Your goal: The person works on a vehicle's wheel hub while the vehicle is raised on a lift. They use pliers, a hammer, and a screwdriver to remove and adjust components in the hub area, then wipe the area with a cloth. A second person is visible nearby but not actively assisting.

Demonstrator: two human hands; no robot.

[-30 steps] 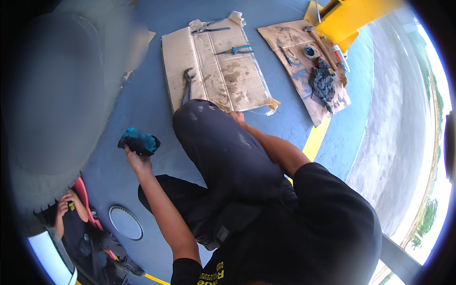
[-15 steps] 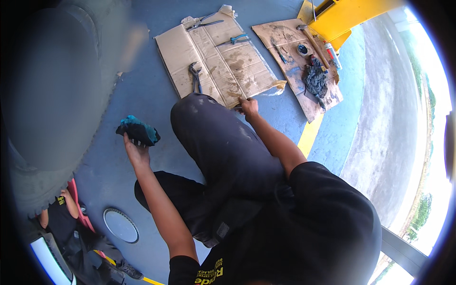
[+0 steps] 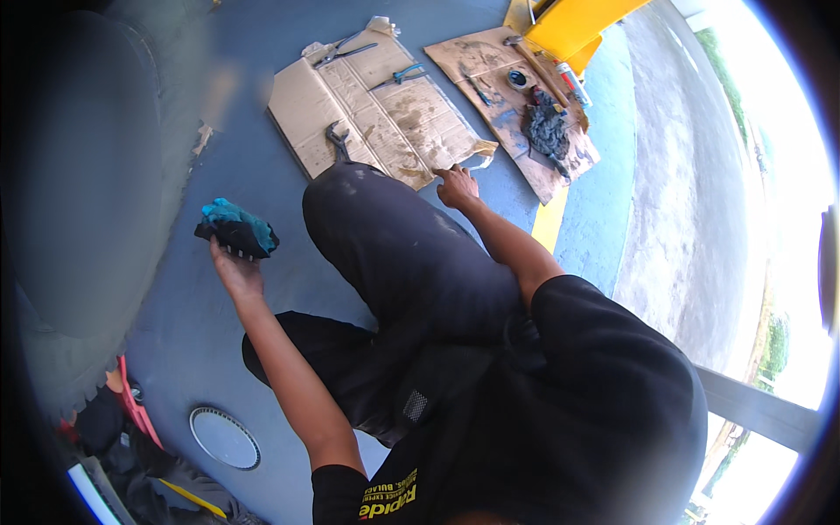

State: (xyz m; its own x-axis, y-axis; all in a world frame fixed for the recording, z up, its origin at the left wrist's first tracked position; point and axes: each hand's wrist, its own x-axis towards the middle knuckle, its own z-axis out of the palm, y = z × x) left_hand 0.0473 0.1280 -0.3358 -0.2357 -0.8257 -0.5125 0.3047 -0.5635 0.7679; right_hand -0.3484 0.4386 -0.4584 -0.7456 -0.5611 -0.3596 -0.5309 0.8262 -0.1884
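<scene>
My left hand (image 3: 236,271) is closed around the lower side of a black piece (image 3: 234,234) topped with a lumpy blue-green mass (image 3: 236,215). I hold it over the blue floor, left of my bent knee; its exact kind does not show. My right hand (image 3: 458,186) is at the near right edge of a flattened cardboard sheet (image 3: 302,105), with the index finger stretched toward it and nothing visible in the grip. On that sheet lie adjustable pliers (image 3: 338,140) next to my knee, blue-handled pliers (image 3: 400,77) and another pair of pliers (image 3: 343,54) at the far end.
A second cardboard (image 3: 451,57) carries a hammer (image 3: 535,68), a small tub (image 3: 518,80), a dark rag (image 3: 546,129) and a spray can (image 3: 573,84). A large tyre (image 3: 87,201) fills the left side. A round grey disc (image 3: 225,437) and another person (image 3: 131,455) are lower left.
The whole view has shifted, moving the cardboards left and up in it. My right hand's fingers have loosened from the cardboard's edge, the index now extended. My left hand keeps its hold.
</scene>
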